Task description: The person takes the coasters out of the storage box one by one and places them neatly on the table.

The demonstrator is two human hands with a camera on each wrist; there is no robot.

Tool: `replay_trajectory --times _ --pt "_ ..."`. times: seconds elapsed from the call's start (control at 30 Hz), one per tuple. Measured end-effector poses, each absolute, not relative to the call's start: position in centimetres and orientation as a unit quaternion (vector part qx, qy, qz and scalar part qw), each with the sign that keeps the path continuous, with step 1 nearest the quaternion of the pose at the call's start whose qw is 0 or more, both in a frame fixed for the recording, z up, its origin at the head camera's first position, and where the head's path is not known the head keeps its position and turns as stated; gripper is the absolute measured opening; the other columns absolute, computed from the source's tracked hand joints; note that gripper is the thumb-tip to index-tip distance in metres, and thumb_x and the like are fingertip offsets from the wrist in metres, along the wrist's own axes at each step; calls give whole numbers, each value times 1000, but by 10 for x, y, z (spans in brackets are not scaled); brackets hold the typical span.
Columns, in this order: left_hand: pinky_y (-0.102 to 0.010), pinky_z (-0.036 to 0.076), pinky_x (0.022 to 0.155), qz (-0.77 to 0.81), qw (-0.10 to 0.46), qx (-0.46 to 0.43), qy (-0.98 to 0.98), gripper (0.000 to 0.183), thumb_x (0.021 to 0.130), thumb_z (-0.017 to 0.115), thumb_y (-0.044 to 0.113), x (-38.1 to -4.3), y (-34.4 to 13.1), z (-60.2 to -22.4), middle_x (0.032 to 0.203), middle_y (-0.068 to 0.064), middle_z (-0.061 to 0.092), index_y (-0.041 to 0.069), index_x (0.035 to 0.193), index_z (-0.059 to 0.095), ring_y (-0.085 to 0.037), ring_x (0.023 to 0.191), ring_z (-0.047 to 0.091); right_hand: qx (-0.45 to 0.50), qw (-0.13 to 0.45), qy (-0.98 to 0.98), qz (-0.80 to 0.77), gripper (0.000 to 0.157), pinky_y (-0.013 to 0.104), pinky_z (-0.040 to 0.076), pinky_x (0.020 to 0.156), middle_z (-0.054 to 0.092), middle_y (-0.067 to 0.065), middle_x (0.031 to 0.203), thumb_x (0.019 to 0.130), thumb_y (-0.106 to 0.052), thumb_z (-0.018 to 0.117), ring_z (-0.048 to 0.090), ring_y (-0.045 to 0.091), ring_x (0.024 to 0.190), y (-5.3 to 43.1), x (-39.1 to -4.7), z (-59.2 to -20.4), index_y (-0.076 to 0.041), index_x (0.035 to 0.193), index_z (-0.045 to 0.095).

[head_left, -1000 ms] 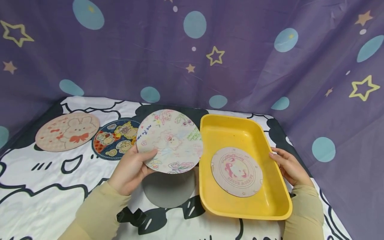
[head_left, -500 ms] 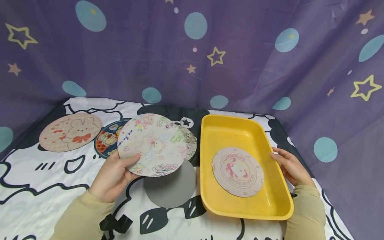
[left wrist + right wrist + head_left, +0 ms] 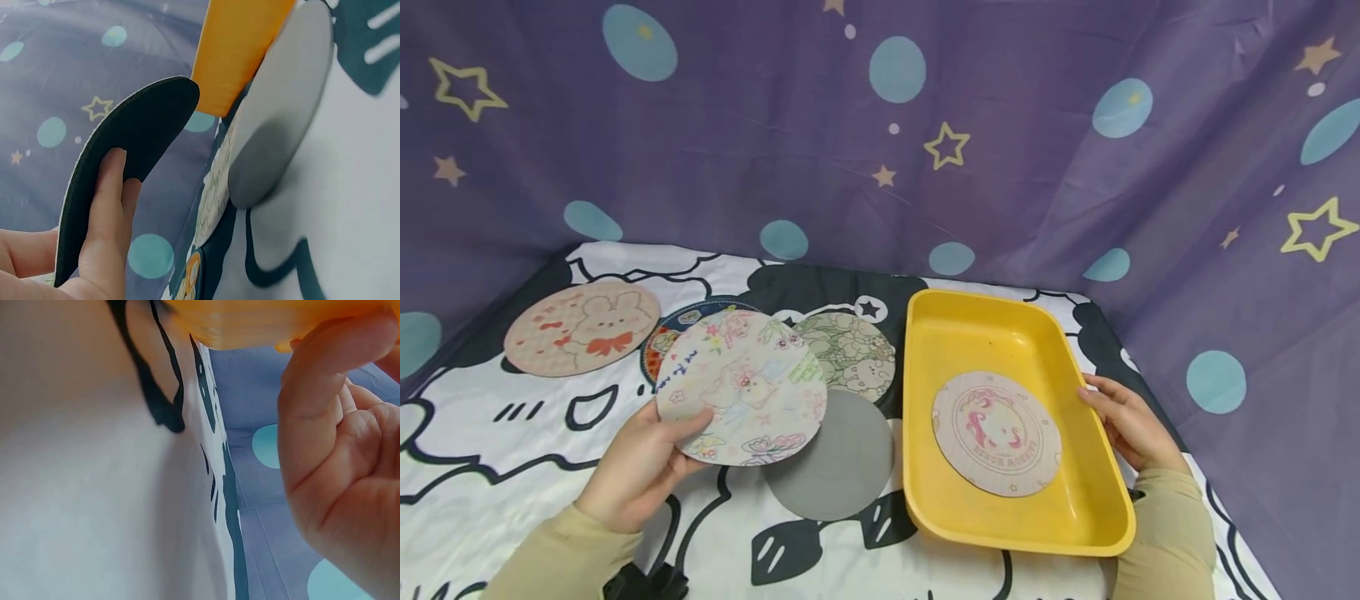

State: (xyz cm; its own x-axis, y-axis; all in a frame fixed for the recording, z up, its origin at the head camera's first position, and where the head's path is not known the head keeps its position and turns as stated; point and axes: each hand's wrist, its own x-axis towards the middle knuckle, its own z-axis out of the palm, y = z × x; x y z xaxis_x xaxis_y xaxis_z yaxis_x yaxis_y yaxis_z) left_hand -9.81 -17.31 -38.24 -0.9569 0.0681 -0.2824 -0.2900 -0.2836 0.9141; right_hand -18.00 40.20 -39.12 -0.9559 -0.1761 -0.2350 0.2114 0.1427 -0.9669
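Note:
My left hand (image 3: 643,467) pinches a round mouse pad (image 3: 745,387) by its lower left edge, thumb on top and fingers beneath. Its face is white with coloured drawings, and in the left wrist view its underside (image 3: 134,125) is dark. The pad is held tilted above the table, covering part of a dark blue round pad (image 3: 696,312) with cartoon figures. At the right, my right hand (image 3: 1135,425) grips the side rim of a yellow tray (image 3: 977,325). Inside that tray lies a pale pink round pad (image 3: 996,433).
A plain grey round pad (image 3: 838,458) lies left of the tray, below a greenish floral pad (image 3: 850,354). Far left is a pink rabbit pad (image 3: 583,329). The tablecloth (image 3: 497,517) is white with black drawings; a purple curtain (image 3: 775,125) hangs behind.
My left hand has moved left and toward me with the white drawn pad, uncovering the floral pad and more of the grey one. The right hand stays on the tray rim.

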Motion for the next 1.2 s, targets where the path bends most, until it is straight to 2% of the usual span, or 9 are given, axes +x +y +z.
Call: replay_trajectory --times 0.17,0.63,1.2 --pt "-33 58 85 789 112 -103 595 43 102 55 15 -95 -181 -385 110 19 68 31 138 38 -4 103 67 25 150 745 -649 34 23 59 71 71 -9 101 103 -25 53 69 8 80 401 -179 -390 -12 133 41" --pt "-32 60 80 775 123 -121 607 37 101 55 12 -88 -206 -394 103 18 70 30 129 39 -5 97 69 -1 148 732 -665 30 24 60 68 72 -7 101 105 -19 48 70 9 78 403 -179 -394 -10 133 41" --pt "-36 59 81 743 139 -144 639 37 101 56 14 -84 -222 -397 100 23 68 36 127 40 -3 95 67 -1 146 723 -675 24 24 60 68 73 -6 101 105 -18 49 70 9 80 401 -178 -394 -13 128 45"
